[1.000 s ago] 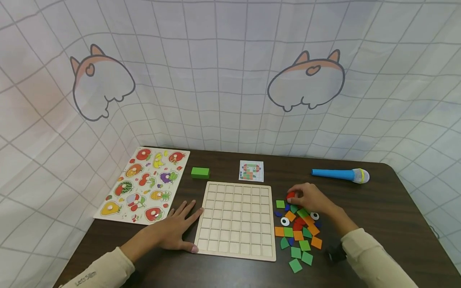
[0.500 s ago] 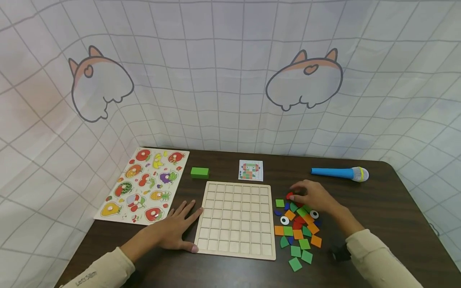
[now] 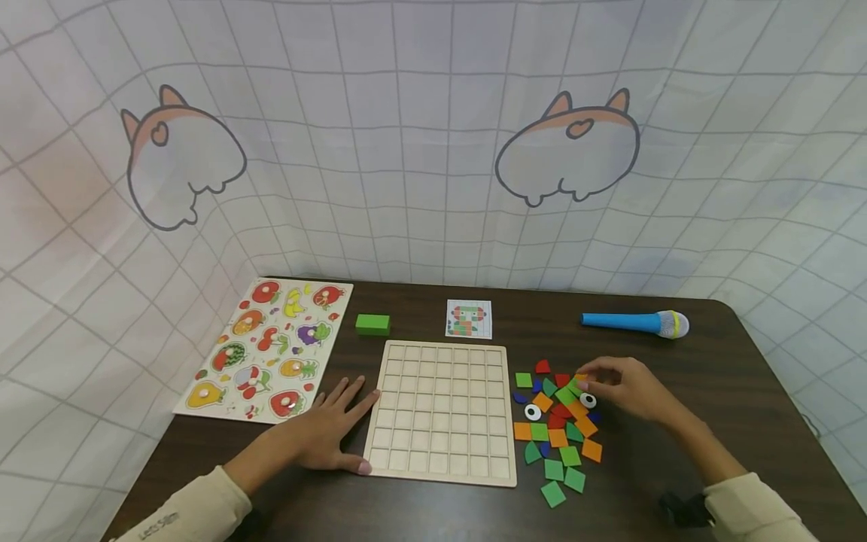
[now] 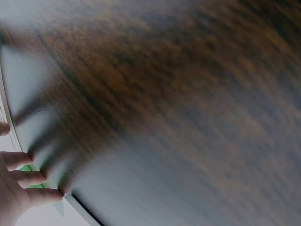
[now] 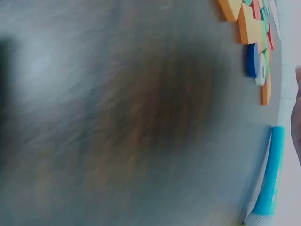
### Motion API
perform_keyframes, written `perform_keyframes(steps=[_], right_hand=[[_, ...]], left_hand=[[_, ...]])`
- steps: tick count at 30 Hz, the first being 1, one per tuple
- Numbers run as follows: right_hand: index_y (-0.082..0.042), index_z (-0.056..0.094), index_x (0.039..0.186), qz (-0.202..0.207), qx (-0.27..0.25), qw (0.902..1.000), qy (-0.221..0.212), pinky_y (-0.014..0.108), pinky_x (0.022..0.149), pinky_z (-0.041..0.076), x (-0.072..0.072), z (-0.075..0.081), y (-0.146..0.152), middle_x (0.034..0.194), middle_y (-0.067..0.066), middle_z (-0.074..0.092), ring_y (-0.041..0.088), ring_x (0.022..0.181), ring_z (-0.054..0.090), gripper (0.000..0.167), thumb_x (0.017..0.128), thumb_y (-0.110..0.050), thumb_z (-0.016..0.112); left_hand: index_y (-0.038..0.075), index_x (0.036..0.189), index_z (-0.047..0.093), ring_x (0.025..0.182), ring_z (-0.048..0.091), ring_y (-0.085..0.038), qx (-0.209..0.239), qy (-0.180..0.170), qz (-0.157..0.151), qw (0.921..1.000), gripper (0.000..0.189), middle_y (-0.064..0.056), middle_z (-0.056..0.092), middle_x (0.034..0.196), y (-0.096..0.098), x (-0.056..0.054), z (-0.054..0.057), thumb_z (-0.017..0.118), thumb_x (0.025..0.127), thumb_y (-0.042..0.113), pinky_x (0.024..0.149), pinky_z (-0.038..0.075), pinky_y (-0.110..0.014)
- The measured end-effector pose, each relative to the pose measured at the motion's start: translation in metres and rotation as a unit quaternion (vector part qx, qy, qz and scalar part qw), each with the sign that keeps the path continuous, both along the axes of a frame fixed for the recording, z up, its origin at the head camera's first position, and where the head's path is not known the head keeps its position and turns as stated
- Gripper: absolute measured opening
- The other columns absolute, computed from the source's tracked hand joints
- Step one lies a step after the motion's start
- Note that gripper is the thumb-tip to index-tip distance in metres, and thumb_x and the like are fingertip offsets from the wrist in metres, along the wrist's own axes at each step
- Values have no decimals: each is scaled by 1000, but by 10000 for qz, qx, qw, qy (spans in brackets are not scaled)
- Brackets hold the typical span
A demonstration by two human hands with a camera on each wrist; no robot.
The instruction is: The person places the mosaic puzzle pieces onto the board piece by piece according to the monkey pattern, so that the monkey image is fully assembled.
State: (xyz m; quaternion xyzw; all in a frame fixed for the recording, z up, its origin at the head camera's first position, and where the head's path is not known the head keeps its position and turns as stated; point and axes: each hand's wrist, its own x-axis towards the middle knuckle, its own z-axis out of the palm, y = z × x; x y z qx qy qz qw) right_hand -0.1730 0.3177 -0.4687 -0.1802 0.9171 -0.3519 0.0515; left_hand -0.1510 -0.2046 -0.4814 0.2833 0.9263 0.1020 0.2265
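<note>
My left hand [image 3: 332, 429] lies flat with its fingers spread, fingertips and thumb at the left edge of a wooden grid board [image 3: 440, 414]. In the left wrist view, several fingers [image 4: 28, 178] rest at the board's edge. My right hand [image 3: 626, 385] is over the far right side of a pile of flat coloured pieces. Its thumb and index fingertips lie around an orange piece [image 3: 581, 377] beside a green square [image 3: 565, 395]; I cannot tell whether they pinch it. A red piece [image 3: 543, 366] lies at the pile's far end.
A picture card [image 3: 469, 319] and a green block [image 3: 373, 324] lie beyond the board. At the left is a fruit puzzle board [image 3: 271, 361]. A blue toy microphone [image 3: 623, 322] lies at the back right. White eye discs [image 3: 533, 412] sit among the pieces.
My right hand has left the red piece at the far end of the pile and moved right and nearer, to the orange piece. The left hand has stayed on the board's edge.
</note>
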Motion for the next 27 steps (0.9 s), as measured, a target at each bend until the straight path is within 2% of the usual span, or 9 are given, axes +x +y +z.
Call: perform_keyframes(steps=[5,10,16,22,27], right_hand=[[-4,74,110,-50,-50,9999,-88,24,58,47,8,-3,5,86,-4,67,5,67,53,20,95,-18,70],[-5,75,107,20,-160,9996,232,23,62,51,11,-7,-11,90,-2,69,4,70,57,17,95,-16,70],[-9,78,103,-148,149,9993,320,24,61,48,3,-12,-43,93,-1,69,8,69,53,16,94,-21,72],[-12,80,98,-367,487,9972,430,29,71,50,-3,-20,-59,89,-3,68,11,81,59,12,91,-22,76],[-11,80,99,-580,761,9946,391,31,66,49,-6,-22,-67,91,0,67,14,80,58,22,89,-30,78]], left_hand=[[21,163,14,153,8,-49,93,-1,-17,10000,112,-21,6,168,0,0,0,60,80,79,112,20,-74],[20,163,14,152,8,-49,154,32,-32,9999,111,-21,6,168,0,1,1,61,81,78,111,19,-74],[20,163,14,153,8,-49,166,36,-25,9999,111,-21,6,168,0,0,0,61,81,78,112,19,-74],[20,163,15,152,9,-49,164,50,-64,9998,110,-21,7,168,0,0,-2,60,81,79,111,20,-74],[20,163,15,153,9,-48,105,94,-50,9999,111,-20,7,168,-1,0,-2,58,80,81,112,20,-74]])
